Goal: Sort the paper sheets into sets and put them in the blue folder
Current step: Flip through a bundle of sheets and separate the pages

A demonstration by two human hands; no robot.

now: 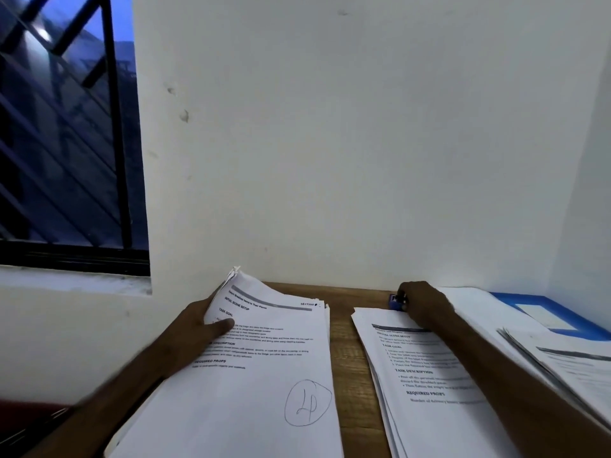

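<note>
While the left hand (pixel 195 328) grips the left paper stack (pixel 264 375), the right hand (pixel 423 305) pinches a small blue object (pixel 395 302) beyond the middle stack (pixel 423 375); loose sheets (pixel 562 361) overlie the blue folder (pixel 562 312) in the far-right corner of the bench (pixel 347 342).

White printed paper stack (pixel 264 375) under the left hand (pixel 195 328) had black text, a grey header bar and a dark pen scribble in a circle. Second white paper stack (pixel 413 378) under the right hand (pixel 423 305) had black text and a darker header band. Small blue plastic object (pixel 394 304) at the right hand was partly dark. Blue rectangular folder (pixel 568 312) right of the right hand carried a pale label. Brown wood-grain tabletop (pixel 344 325) showed between the hands. Plain white wall (pixel 330 143) was beyond both. Black-barred window (pixel 66 143) left of the left hand looked dusky blue.
</note>
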